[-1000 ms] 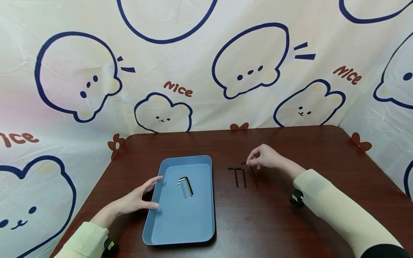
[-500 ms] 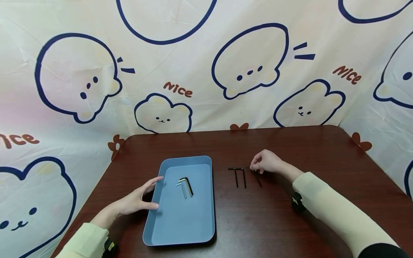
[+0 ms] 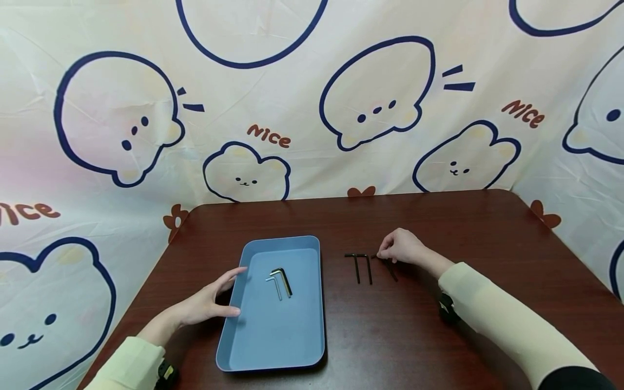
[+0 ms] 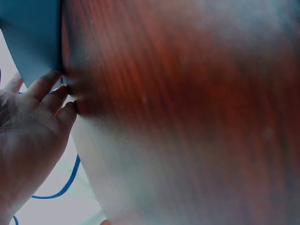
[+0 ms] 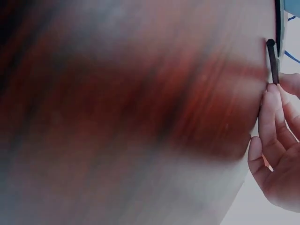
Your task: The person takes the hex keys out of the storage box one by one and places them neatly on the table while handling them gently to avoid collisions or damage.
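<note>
In the head view my right hand [image 3: 404,246] pinches a black hex key [image 3: 392,271] by its bend, low over the table. Its long arm slants toward the near right, and the fingertips partly cover the short arm. The right wrist view shows that hex key [image 5: 273,63] between thumb and fingers. Two more black hex keys lie side by side just to the left, a left one [image 3: 357,270] and a right one [image 3: 369,270]. My left hand [image 3: 207,300] touches the left rim of a blue tray [image 3: 273,341], thumb and fingers spread apart.
Inside the tray lie a silver hex key [image 3: 276,287] and, beside it, a black hex key [image 3: 286,283] overlapping a brass-coloured one [image 3: 281,279]. A dark brown wooden table [image 3: 390,336] carries everything. Behind it hangs a cloth [image 3: 302,119] printed with cartoon bears.
My right hand has come down and slightly toward me with the black hex key, which now sits lower, near the other two. My left hand and the tray have stayed put.
</note>
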Tool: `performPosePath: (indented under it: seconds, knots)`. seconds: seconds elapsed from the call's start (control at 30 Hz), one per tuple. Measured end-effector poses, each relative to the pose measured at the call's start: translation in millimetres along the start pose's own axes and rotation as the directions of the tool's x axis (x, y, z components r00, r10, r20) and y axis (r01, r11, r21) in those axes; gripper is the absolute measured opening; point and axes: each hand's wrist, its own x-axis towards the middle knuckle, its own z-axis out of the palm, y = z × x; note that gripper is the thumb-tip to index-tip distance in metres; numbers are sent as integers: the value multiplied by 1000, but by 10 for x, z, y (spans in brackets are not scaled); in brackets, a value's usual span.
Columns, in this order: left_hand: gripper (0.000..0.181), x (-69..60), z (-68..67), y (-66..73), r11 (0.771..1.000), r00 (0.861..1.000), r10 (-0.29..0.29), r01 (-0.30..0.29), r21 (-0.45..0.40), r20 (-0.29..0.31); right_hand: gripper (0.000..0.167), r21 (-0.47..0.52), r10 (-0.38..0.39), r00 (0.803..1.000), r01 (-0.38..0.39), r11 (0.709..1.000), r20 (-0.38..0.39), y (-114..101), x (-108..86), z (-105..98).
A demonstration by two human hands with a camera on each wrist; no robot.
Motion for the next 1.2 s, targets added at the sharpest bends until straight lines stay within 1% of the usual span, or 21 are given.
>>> performPosePath:
  seconds: [0.13, 0.3, 0.47, 0.67, 0.93, 1.2]
  knots:
    - [87, 4, -1, 4, 1000, 1000, 1, -1, 0, 1, 7, -51, -1, 1000, 0, 999, -21, -1, 1, 24]
    - [87, 9, -4, 3, 1000, 1000, -5, 5, -8, 1, 6, -148, -48, 998, 40, 988, -51, -20, -7, 44]
    - [87, 15, -4, 4, 1000, 1000, -8, 8, -10, 0, 7, -206, -79, 994, 62, 977, -75, -26, -6, 53]
    - [87, 11, 3, 9, 1000, 1000, -10, 10, -6, 0, 11, -213, -68, 994, 49, 976, -82, -42, -7, 48]
    - [86, 5, 2, 17, 1000, 1000, -6, 6, -9, 4, 13, -218, -51, 996, 33, 976, -79, -52, -17, 52]
    - [86, -1, -3, 13, 1000, 1000, -5, 5, -9, 4, 15, -237, -72, 995, 53, 970, -75, -61, -14, 62]
